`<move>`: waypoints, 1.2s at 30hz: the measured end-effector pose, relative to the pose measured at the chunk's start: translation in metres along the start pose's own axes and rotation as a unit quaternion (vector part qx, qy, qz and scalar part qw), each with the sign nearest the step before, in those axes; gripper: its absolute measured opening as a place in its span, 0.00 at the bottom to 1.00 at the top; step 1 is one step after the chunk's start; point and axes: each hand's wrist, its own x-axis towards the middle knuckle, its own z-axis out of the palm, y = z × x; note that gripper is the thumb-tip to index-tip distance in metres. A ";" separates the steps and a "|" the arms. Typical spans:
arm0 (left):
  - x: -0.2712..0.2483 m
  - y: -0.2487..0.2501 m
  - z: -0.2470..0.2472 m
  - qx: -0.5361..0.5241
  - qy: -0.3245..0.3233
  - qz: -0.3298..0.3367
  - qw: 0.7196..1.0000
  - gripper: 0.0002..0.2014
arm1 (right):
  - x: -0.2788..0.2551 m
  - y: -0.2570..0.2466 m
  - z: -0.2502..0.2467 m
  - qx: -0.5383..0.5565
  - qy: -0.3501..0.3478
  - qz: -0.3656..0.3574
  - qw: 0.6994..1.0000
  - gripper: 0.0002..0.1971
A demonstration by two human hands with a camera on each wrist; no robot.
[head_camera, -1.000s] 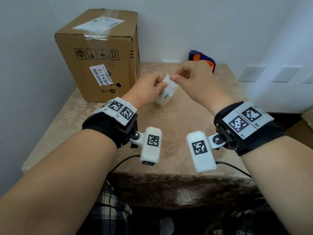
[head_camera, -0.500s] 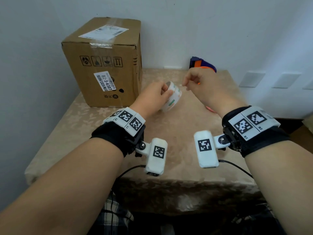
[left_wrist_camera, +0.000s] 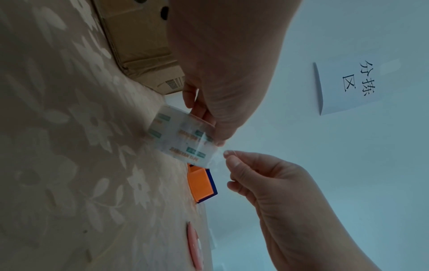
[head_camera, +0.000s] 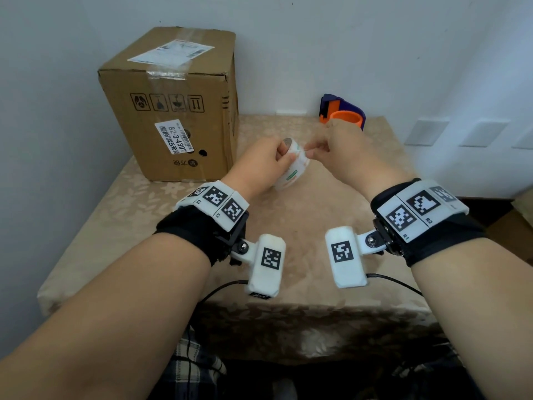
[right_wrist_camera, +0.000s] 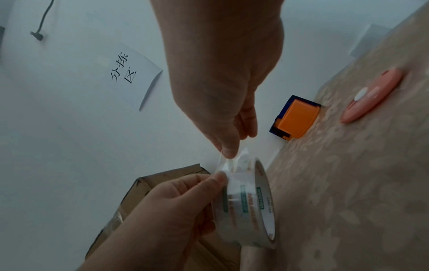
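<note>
The left hand [head_camera: 265, 166] is curled round a roll of clear tape [head_camera: 292, 177], holding it on edge low over the table [head_camera: 288, 226], near the cardboard box [head_camera: 173, 111]. The right hand [head_camera: 343, 151] pinches the loose end of the tape [left_wrist_camera: 217, 155] between thumb and forefinger, just beside the roll. An orange tape dispenser [head_camera: 343, 114] stands against the wall [head_camera: 288, 53] behind the hands; a pink cutter [right_wrist_camera: 371, 95] lies near it.

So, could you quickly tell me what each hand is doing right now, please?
Left hand: closed around the tape roll, holding it.
Right hand: fingertips pinching the free end of the clear tape, peeled off the roll.
</note>
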 end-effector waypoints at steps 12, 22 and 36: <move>-0.009 0.002 -0.010 -0.071 -0.021 0.023 0.997 0.09 | 0.001 0.002 -0.002 0.073 0.013 0.028 0.997 0.11; -0.010 -0.006 -0.011 -0.134 -0.036 0.031 0.990 0.08 | 0.000 -0.006 0.019 0.273 0.068 0.074 0.957 0.10; -0.009 -0.005 -0.008 -0.194 0.024 -0.021 0.980 0.06 | -0.003 -0.014 0.020 0.324 0.078 0.057 0.941 0.10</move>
